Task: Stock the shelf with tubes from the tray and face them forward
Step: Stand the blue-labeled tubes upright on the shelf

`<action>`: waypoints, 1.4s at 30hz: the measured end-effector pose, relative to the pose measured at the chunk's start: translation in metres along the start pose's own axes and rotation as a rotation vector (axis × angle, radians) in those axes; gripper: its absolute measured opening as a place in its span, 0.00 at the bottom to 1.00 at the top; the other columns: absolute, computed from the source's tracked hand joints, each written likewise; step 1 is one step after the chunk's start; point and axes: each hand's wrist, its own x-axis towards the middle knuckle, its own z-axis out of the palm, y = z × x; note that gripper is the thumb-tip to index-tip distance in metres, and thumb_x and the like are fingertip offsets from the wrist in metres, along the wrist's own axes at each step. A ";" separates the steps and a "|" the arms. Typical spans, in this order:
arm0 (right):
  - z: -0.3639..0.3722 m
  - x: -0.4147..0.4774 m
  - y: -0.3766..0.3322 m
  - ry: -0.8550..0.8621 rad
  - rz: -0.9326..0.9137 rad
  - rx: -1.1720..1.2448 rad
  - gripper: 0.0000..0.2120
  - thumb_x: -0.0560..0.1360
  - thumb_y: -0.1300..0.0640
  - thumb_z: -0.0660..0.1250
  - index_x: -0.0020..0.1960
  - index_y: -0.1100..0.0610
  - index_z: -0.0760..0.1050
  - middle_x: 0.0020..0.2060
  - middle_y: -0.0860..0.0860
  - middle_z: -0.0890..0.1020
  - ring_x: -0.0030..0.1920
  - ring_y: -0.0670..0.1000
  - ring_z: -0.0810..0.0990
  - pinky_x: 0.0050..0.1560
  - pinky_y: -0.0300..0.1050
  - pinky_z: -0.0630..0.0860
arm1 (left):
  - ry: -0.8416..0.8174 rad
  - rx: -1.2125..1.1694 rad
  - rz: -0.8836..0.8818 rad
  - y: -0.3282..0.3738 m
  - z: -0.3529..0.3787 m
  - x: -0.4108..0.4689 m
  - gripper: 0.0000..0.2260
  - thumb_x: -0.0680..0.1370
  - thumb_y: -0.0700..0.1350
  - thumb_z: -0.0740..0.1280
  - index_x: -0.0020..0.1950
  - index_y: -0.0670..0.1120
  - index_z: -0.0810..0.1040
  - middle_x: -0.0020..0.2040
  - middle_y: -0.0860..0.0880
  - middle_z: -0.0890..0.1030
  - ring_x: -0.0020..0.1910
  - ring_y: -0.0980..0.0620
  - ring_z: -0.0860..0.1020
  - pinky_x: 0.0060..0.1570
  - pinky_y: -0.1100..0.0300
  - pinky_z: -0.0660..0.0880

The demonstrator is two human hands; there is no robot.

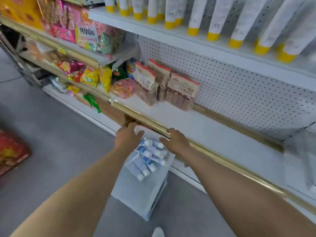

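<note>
Both hands hover open, empty, left hand (128, 138) and right hand (176, 142); tubes (151, 156) lie slantwise in the tray (136, 199) between them, seemingly nearer the right.

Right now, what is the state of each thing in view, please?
Left hand: open, holds nothing.
Right hand: open, holds nothing.
Tubes: piled lying down in the tray.
Tray: on the floor.
Shelf: none of these tubes on it yet.
Brown pouches: standing upright.
</note>
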 end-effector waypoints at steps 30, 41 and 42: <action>0.353 0.137 0.067 -0.358 0.732 0.391 0.21 0.75 0.39 0.65 0.51 0.57 0.80 0.44 0.52 0.84 0.46 0.55 0.82 0.49 0.47 0.77 | -0.630 -0.720 -0.967 -0.244 0.259 0.082 0.12 0.75 0.50 0.72 0.48 0.42 0.80 0.45 0.43 0.82 0.42 0.46 0.79 0.44 0.56 0.77; 0.282 0.093 0.029 -0.342 1.045 1.110 0.12 0.74 0.54 0.73 0.53 0.59 0.79 0.43 0.54 0.84 0.41 0.50 0.82 0.38 0.41 0.79 | -0.797 -0.869 -0.856 -0.202 0.189 0.084 0.16 0.75 0.42 0.72 0.60 0.38 0.76 0.55 0.42 0.82 0.49 0.45 0.81 0.46 0.52 0.79; 0.267 0.086 0.024 -0.315 1.047 1.122 0.12 0.73 0.53 0.74 0.53 0.58 0.79 0.42 0.53 0.83 0.40 0.50 0.81 0.37 0.40 0.78 | -0.804 -0.860 -0.816 -0.188 0.177 0.089 0.14 0.75 0.43 0.72 0.59 0.40 0.76 0.54 0.43 0.82 0.48 0.46 0.80 0.46 0.53 0.78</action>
